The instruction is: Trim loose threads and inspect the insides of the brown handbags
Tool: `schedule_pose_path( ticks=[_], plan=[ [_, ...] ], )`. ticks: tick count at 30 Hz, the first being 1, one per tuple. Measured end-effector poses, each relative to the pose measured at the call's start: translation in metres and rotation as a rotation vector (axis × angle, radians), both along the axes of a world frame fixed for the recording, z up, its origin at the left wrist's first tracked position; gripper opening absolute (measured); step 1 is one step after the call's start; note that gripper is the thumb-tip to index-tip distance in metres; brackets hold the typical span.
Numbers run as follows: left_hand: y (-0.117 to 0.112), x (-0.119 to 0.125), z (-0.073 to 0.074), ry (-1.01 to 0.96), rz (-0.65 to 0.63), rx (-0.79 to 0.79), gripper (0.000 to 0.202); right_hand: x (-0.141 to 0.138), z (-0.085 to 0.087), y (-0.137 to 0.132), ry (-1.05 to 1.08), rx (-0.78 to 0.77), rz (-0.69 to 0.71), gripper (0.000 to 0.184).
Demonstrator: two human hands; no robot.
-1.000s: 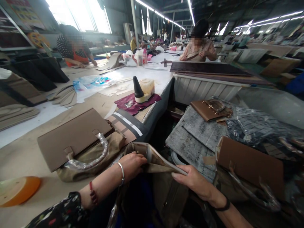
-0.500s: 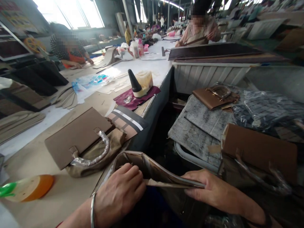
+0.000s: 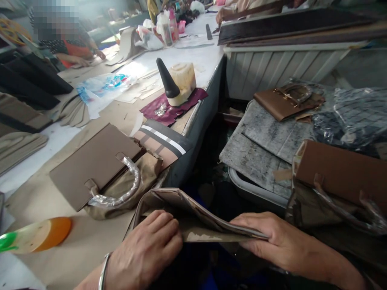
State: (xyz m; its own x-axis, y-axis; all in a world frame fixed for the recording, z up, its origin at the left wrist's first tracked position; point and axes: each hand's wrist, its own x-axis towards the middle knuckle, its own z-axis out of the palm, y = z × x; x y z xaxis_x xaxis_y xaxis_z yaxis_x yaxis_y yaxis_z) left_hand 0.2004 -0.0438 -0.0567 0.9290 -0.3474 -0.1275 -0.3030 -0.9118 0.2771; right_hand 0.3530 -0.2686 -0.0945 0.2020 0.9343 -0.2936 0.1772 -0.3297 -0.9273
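Worktop: a long white-topped table [image 3: 201, 60] runs away from the person, its near part under a beige sheet [image 3: 87, 251].
Far side: a person in an orange apron [image 3: 71, 52] rests both hands on the worktop.
Beyond the bin: another person's hand [image 3: 223, 15] shows near the dark flat sheets [image 3: 287, 26] topping a ribbed grey plastic bin [image 3: 272, 68].
Open bag: a taupe fabric bag [image 3: 196, 215], mouth gaping, below the table's near edge, between the hands.
Left hand [image 3: 151, 245]: fingers curled at the mouth's left part; fingertips hidden, so I cannot tell what they grip.
Right hand [image 3: 269, 241]: thumb and fingers closed on the rim's right end.
Left obstacles: a taupe handbag with plastic-wrapped handle [image 3: 96, 165], and an orange-filled bottle with green cap [image 3: 45, 235] lying flat.
Farther up: a cream bottle with black cone spout [image 3: 181, 80] on purple cloth [image 3: 148, 110].
Right obstacles: a brown leather bag [image 3: 341, 173], near stained grey boards [image 3: 272, 157].
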Motion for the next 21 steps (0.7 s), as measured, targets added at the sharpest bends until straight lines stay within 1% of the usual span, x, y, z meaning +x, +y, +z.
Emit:
schedule_pose_path(
  ticks=[3, 6, 9, 13, 15, 17, 19, 21],
  plan=[
    [0.004, 0.009, -0.006, 0.092, 0.113, -0.053, 0.022, 0.005, -0.006, 0.006, 0.096, 0.007, -0.027, 0.038],
    [0.004, 0.012, -0.014, 0.137, 0.194, -0.014, 0.022, 0.006, -0.010, 0.009, 0.174, 0.025, -0.044, 0.040],
    [0.004, 0.009, -0.018, 0.187, 0.226, 0.039, 0.019, 0.004, -0.012, 0.010, 0.169, 0.020, -0.059, 0.040],
    [0.002, 0.009, -0.016, 0.288, 0.267, 0.016, 0.019, 0.002, -0.016, 0.007, 0.162, -0.005, -0.064, 0.040],
    [0.001, 0.013, -0.015, 0.333, 0.268, 0.006, 0.018, 0.003, -0.020, 0.006, 0.197, -0.016, -0.068, 0.040],
    [0.000, 0.020, -0.016, 0.357, 0.235, 0.011, 0.015, 0.006, -0.025, 0.005, 0.233, -0.023, -0.076, 0.041],
    [-0.001, 0.027, -0.017, 0.365, 0.181, 0.018, 0.017, 0.009, -0.028, 0.006, 0.248, -0.027, -0.081, 0.043],
    [0.000, 0.035, -0.020, 0.346, 0.159, -0.007, 0.023, 0.013, -0.030, 0.007, 0.247, -0.031, -0.093, 0.044]
  ],
)
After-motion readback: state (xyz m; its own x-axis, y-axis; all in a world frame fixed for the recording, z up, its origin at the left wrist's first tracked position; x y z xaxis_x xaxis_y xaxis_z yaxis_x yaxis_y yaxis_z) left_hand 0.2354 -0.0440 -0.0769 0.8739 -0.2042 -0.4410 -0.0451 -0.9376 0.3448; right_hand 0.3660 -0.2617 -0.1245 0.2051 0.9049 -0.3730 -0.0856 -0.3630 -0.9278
